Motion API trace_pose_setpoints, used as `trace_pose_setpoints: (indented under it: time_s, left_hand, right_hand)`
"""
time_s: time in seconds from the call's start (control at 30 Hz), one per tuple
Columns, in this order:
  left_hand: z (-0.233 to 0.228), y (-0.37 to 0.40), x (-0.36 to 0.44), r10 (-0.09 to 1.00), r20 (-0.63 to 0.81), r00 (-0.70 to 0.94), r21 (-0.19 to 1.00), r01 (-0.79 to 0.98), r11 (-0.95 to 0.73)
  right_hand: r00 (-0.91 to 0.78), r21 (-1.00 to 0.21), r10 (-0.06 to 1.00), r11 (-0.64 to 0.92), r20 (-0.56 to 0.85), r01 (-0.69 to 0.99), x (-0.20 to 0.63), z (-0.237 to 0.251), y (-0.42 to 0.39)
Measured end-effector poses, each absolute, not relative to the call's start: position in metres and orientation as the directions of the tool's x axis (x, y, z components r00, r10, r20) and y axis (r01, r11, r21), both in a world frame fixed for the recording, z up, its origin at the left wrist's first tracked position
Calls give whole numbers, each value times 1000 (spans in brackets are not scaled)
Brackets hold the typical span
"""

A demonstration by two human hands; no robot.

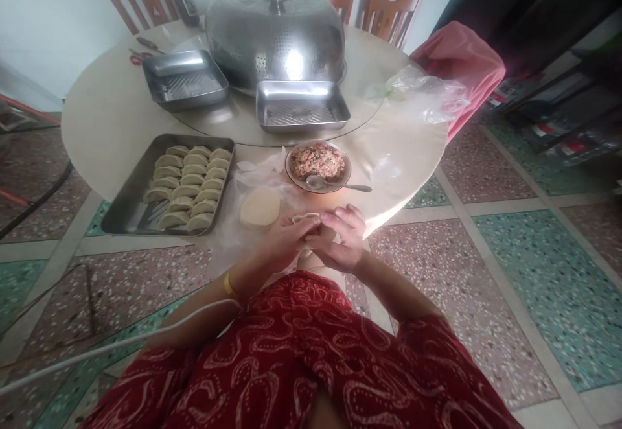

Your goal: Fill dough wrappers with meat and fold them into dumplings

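Between my two hands, at the table's near edge, is a folded dumpling (305,218), its pale edge showing above the fingers. My left hand (291,234) is closed around it from the left. My right hand (343,238) meets it from the right, thumb and fingers pinching at the dough; part of it is hidden. Just beyond my left hand lie round dumpling wrappers (260,207) on a plastic sheet. A bowl of minced filling (318,160) stands past my hands, with a spoon (340,186) resting in it.
At the left, a metal tray (131,212) holds rows of folded dumplings (187,186). Two more metal trays, one left (182,85) and one centre (302,108), stand before a large domed steamer lid (275,34). A plastic bag (427,95) lies near a pink-covered chair (461,59).
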State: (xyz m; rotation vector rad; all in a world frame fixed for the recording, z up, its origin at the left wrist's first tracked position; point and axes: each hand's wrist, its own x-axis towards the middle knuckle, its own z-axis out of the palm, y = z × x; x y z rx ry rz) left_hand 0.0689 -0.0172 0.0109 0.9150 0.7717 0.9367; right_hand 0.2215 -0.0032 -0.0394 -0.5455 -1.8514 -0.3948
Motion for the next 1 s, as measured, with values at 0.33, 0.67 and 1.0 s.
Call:
trace_pose_setpoints:
  time_s: [0.33,0.67,1.0]
  left_hand:
    - [-7,-15,64,919,-169,357,897,-331,293]
    - [-2,-13,57,928,-79,364,917,-340,211]
    - [-13,-13,54,949,33,313,979,-200,32]
  right_hand:
    - [-182,-202,376,776,908,598,209,-31,-10]
    - [-139,-440,621,678,771,589,208,-18,-8]
    - [-285,-482,672,708,684,515,216,-23,2]
